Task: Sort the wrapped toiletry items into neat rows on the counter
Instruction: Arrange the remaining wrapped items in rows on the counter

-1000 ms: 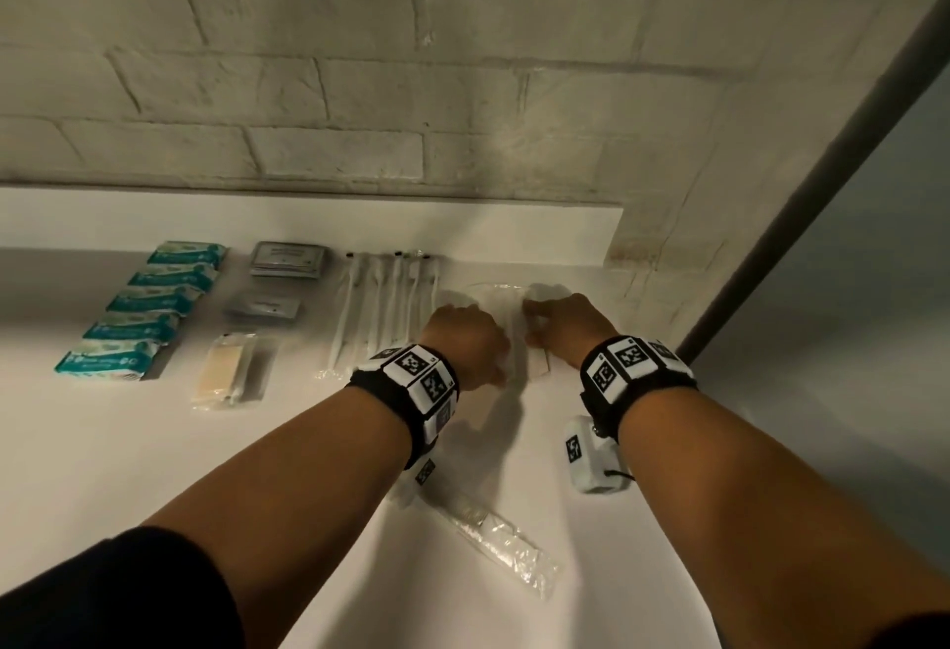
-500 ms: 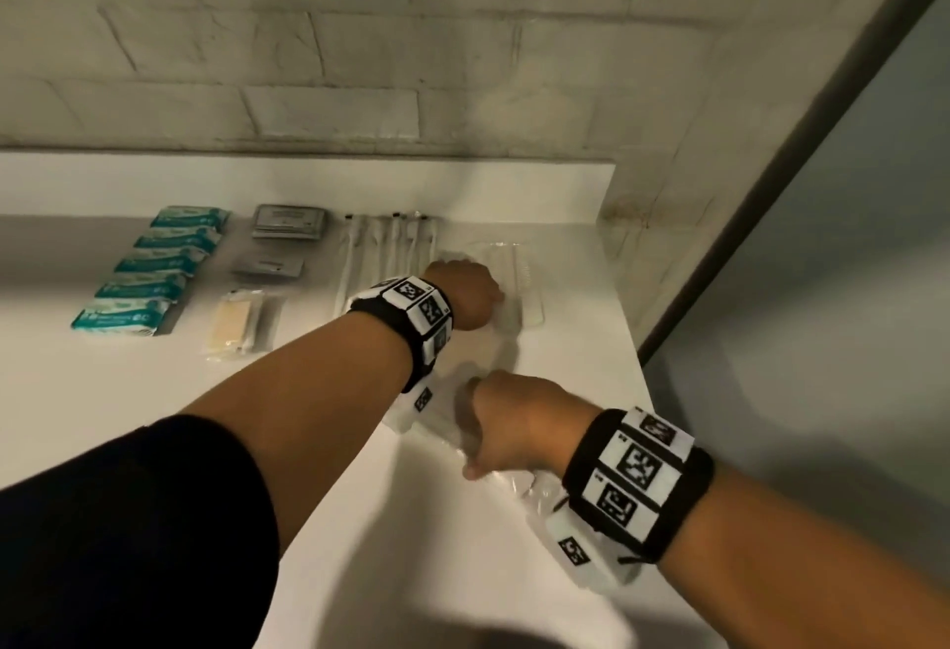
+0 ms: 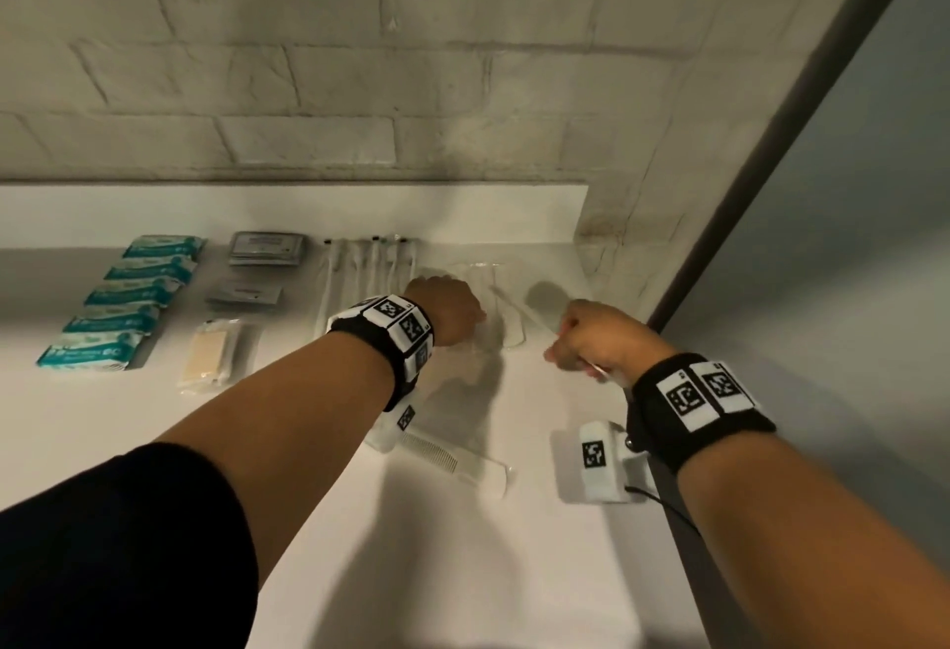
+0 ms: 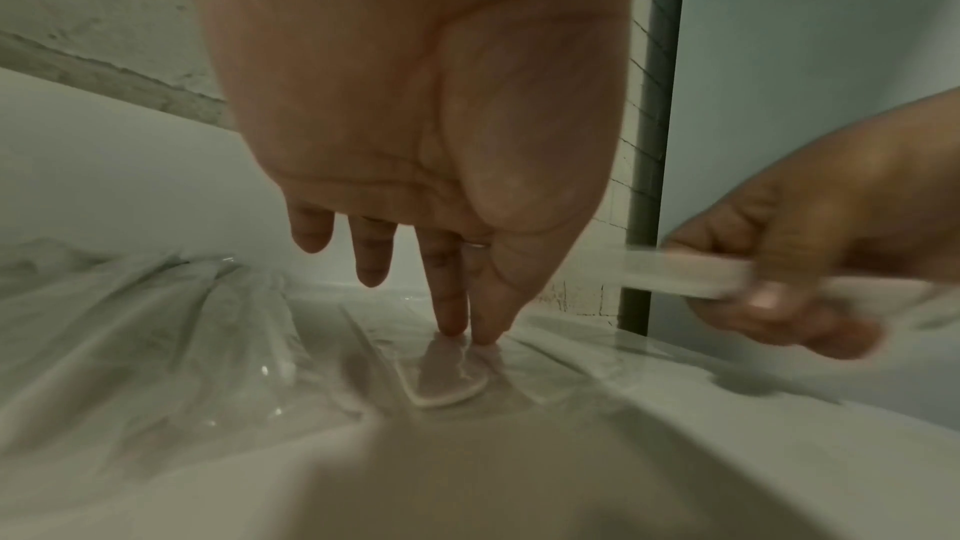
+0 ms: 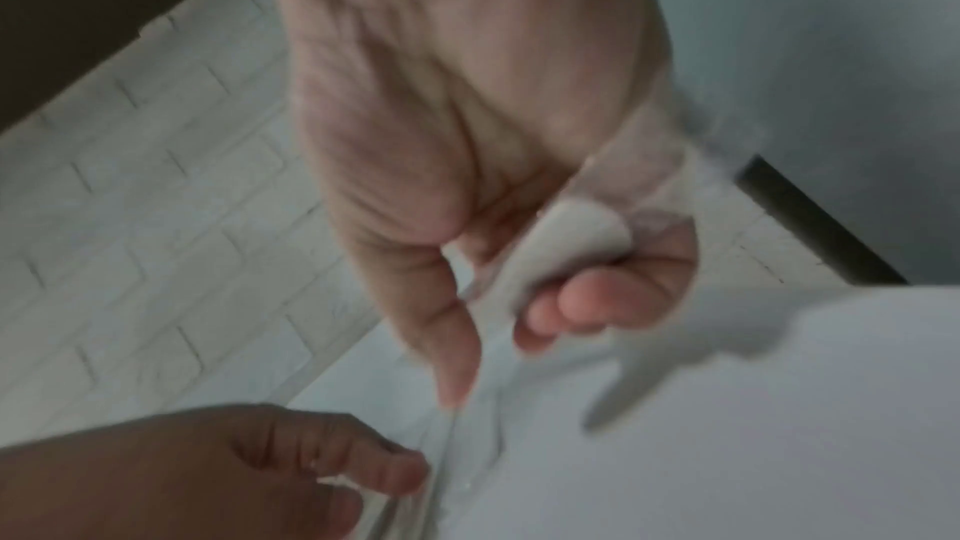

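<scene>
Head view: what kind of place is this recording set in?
Probably a hotel or guest bathroom vanity: a white counter against a brick wall, laid with rows of wrapped toothbrushes, teal packets and combs.

Glossy clear plastic wraps the combs (image 3: 506, 319) on a smooth white counter (image 3: 462, 571) below rough painted brick (image 3: 360, 57).

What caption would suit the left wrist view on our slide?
Left hand presses a clear-wrapped white comb onto the counter; right hand brings another wrapped comb.
</scene>
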